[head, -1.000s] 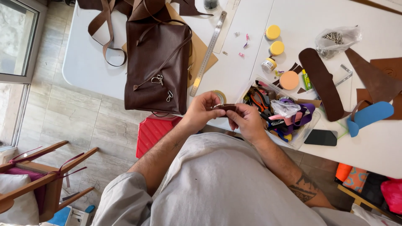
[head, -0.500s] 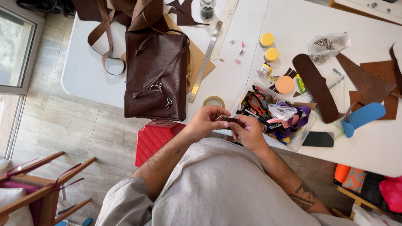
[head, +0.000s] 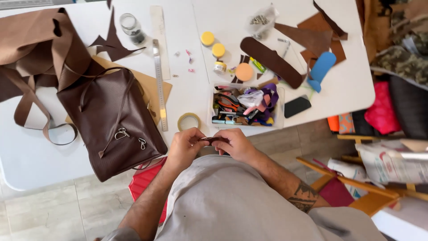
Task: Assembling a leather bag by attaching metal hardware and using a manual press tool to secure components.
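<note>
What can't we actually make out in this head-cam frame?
- Small dark piece between the left hand and right hand: mostly covered by the fingers, kind unclear.
- Clear plastic box: contents jumbled, single tools too small to tell.
- Red thing under the table: hidden by the brown bag and left arm.
- Leather sheet: cut off by the left edge.

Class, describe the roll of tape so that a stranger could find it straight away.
Start at the white table and find its near edge. The tape roll lies flat there, between the steel ruler and the clear box. It is the only pale open ring there.
</note>
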